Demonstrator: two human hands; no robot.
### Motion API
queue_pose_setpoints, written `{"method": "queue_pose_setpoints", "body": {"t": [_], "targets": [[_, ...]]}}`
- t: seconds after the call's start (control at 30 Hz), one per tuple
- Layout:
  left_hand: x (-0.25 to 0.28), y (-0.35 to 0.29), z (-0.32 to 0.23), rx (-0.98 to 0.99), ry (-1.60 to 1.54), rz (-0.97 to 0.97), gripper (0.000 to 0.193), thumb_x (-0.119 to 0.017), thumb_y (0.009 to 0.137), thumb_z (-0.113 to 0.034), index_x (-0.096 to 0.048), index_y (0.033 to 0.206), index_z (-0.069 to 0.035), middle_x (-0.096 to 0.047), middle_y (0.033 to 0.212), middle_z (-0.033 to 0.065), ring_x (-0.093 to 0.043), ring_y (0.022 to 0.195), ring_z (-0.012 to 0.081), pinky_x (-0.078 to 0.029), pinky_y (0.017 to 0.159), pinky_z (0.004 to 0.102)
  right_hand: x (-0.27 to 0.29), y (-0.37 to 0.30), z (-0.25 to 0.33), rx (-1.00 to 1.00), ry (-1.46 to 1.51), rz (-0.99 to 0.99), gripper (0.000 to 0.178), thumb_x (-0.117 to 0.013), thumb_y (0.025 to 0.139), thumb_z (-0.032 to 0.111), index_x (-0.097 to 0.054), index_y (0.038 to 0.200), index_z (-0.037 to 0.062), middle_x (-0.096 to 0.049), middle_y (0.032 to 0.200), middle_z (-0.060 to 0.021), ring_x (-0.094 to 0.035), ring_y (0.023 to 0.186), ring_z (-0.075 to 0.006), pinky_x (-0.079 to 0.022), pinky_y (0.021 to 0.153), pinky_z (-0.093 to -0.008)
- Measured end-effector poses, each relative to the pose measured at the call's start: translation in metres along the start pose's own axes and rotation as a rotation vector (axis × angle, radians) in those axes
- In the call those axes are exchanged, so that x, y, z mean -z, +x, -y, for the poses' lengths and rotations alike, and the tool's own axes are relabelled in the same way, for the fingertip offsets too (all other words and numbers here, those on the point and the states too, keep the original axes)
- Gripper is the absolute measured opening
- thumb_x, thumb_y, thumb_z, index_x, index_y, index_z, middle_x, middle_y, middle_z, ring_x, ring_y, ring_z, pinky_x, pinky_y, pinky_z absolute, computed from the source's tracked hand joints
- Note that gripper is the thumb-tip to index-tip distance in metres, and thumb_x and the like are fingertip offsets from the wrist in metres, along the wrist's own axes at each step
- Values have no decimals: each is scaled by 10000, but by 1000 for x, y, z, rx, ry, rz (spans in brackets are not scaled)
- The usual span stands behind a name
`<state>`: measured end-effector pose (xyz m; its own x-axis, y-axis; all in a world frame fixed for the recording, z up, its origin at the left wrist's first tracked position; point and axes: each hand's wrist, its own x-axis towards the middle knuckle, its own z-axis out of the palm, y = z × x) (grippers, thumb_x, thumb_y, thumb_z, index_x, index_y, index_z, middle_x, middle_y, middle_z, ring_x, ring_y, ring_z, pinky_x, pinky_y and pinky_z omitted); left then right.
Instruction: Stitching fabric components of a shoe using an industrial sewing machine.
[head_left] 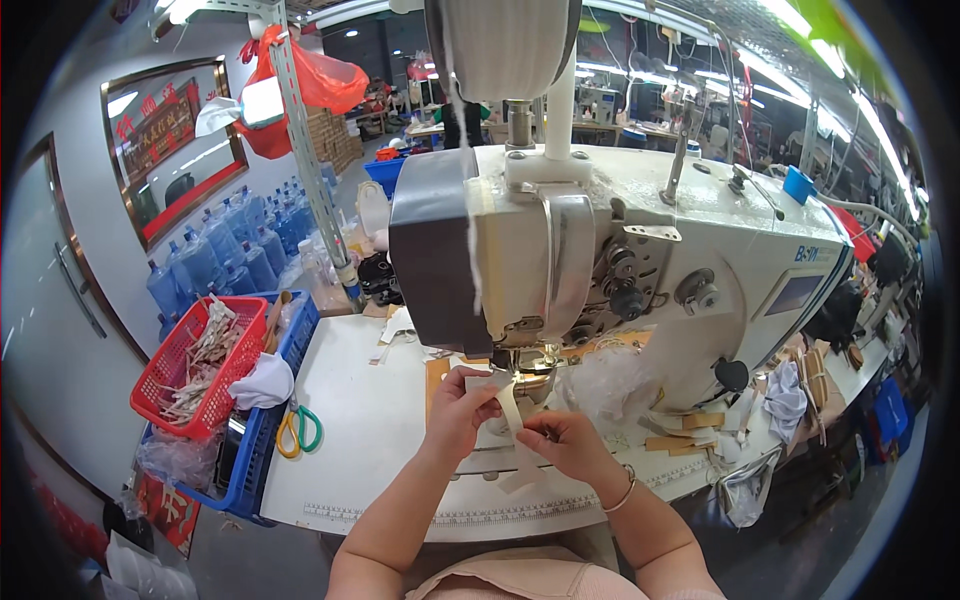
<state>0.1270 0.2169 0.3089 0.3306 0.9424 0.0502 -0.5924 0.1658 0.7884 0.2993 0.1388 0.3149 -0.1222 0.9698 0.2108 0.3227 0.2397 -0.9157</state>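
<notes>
Under the head of the white industrial sewing machine with a dark grey end cover [580, 250], the long, narrow cream strip [511, 410] extends from near the needle toward the person, lower end over the near part of the bench. Left hand [458, 412]: fingers drawn together, gripping the strip's upper portion. Right hand [574, 447]: thumb and forefinger pinched shut on the strip's edge lower down; a thin bangle [629, 486] encircles the wrist. Crumpled clear plastic [608, 388] lies right of the needle. The white bench [360, 420] carries a ruler scale [450, 518] along its near edge. At left, scissors with one yellow and one green handle loop [302, 424] lie beside a blue plastic basket [262, 442]. A red perforated plastic basket [150, 385], containing tangled pale strips [212, 345], rests above it; a white cloth [265, 380] adjoins. Large translucent blue water bottles [225, 240] stand beyond.
</notes>
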Motion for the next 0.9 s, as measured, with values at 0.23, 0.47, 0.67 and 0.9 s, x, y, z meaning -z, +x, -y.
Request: {"method": "queue_pose_setpoints", "body": {"t": [0.23,0.47,0.67,0.9], "targets": [[-9,-8,9,-82,-36,-43,186,-611,820,-22,-513,977,-44,-627,824,85,-617,643,146,-524,597,266,20,1,4,-103,155,50,141,-639,857,162,-658,883,24,-536,675,74,-426,591,-7,-363,519,-181],[-13,-12,16,-188,95,-84,219,-648,809,-20,-515,983,-28,-622,786,74,-606,631,120,-520,590,241,39,12,1,-183,331,135,109,-638,858,134,-640,882,28,-560,705,61,-460,594,-4,-365,513,-165],[-21,-9,11,-257,352,-127,260,-679,801,-37,-525,1008,-6,-613,765,58,-589,632,93,-504,587,220,44,20,-13,-166,394,157,122,-634,860,148,-627,875,27,-568,718,45,-471,595,-12,-374,513,-170],[-15,5,0,-216,301,-96,174,-657,818,-29,-565,965,-20,-633,820,40,-593,685,78,-490,597,201,18,20,-7,-88,323,12,119,-644,846,135,-626,833,19,-566,699,50,-470,610,-8,-383,532,-167]]}}
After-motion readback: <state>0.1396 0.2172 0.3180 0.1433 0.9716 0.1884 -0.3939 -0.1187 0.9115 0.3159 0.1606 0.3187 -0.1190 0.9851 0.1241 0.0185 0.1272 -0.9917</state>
